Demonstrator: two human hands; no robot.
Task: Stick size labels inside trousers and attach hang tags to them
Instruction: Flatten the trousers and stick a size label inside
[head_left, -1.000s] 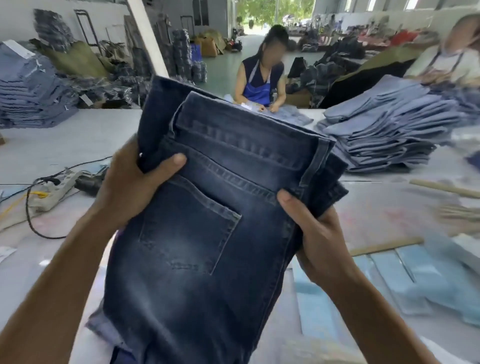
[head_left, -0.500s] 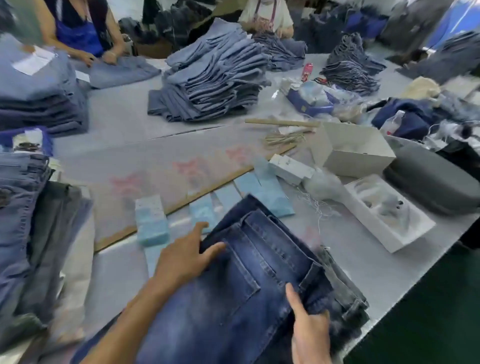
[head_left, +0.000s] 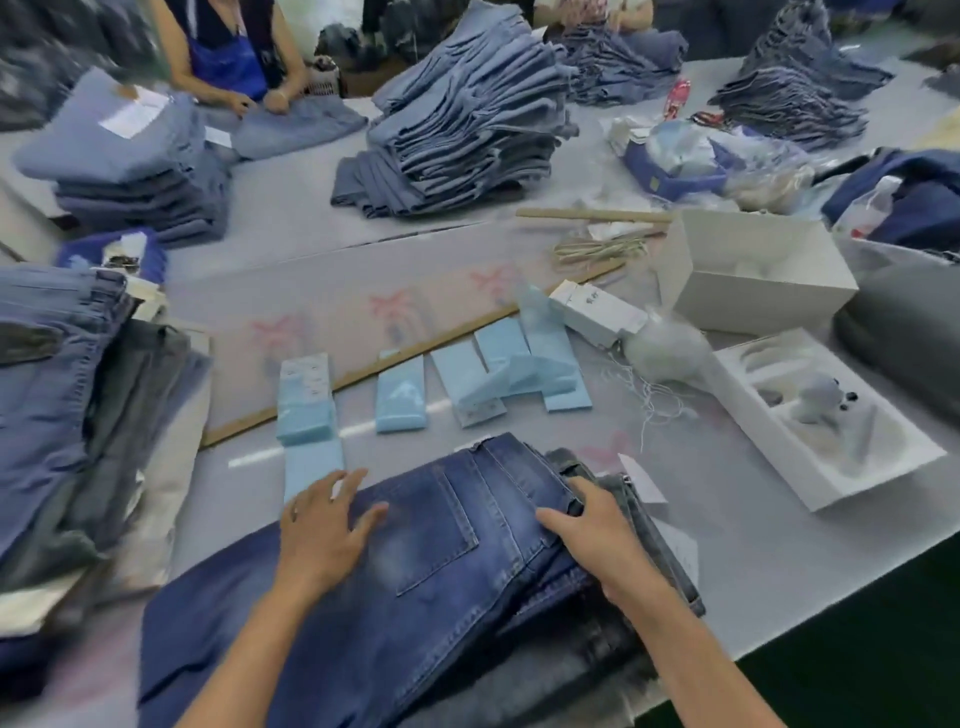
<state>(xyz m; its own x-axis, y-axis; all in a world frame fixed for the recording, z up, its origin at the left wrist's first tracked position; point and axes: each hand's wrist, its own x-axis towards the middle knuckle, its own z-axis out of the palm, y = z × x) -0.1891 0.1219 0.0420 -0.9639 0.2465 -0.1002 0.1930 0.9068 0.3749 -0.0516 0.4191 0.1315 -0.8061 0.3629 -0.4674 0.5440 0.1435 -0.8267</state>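
A pair of dark blue jeans lies flat on the table with its back pocket up, waistband pointing away from me. It rests on other folded jeans at the table's near right. My left hand lies flat on the left side of the jeans with fingers spread. My right hand rests on the waistband at the right, its fingers curled over the belt-loop edge. Light blue hang tags lie in small stacks just beyond the jeans.
A stack of jeans sits at my left, and taller folded piles stand further back. White open boxes and a tray with loose string are at the right. Another person works across the table. The table edge runs close on the right.
The jeans went from held up in both hands to laid flat on the table. My left hand slid left across them and my right moved up onto the waistband.
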